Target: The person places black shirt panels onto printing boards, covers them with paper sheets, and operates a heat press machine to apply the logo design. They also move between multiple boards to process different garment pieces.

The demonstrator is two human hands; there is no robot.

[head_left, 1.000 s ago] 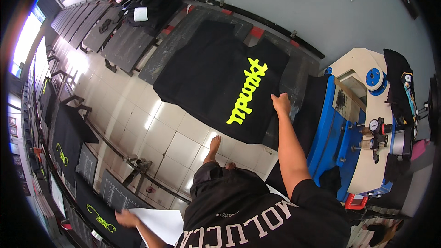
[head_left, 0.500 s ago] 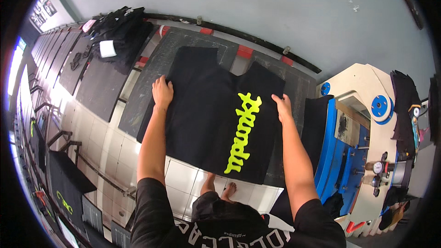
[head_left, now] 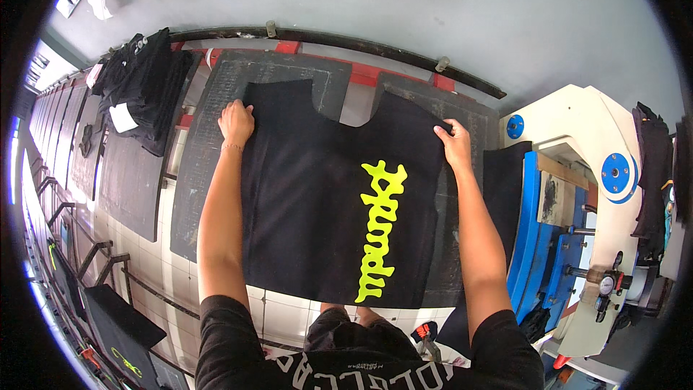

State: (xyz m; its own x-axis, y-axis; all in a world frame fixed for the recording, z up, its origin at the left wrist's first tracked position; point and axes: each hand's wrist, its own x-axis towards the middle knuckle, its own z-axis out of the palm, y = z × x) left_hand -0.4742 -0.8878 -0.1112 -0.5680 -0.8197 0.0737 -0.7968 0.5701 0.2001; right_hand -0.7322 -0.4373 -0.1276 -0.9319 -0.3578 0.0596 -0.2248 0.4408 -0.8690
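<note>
A black shirt panel (head_left: 303,195), cut with a rounded neckline, is spread over dark grey boards (head_left: 189,195). Neon yellow lettering (head_left: 377,231) runs along its right part. My left hand (head_left: 237,123) is closed on the panel's upper left edge, fingers bent and thumb toward the cloth. At the upper right edge, my right hand (head_left: 455,143) pinches the fabric between thumb and fingers. The lower edge of the panel reaches past the boards, toward my body.
To the right stands a heat press (head_left: 570,173) with a cream frame and blue plates, a gauge (head_left: 606,285) on it. A pile of black garments (head_left: 144,90) sits at the far left. A dark rail (head_left: 346,47) runs along the grey wall. More boards (head_left: 130,180) line the left.
The panel has been turned slightly and straightened, its neckline now lower in view. Both hands keep hold near its upper corners. The head view has shifted a little.
</note>
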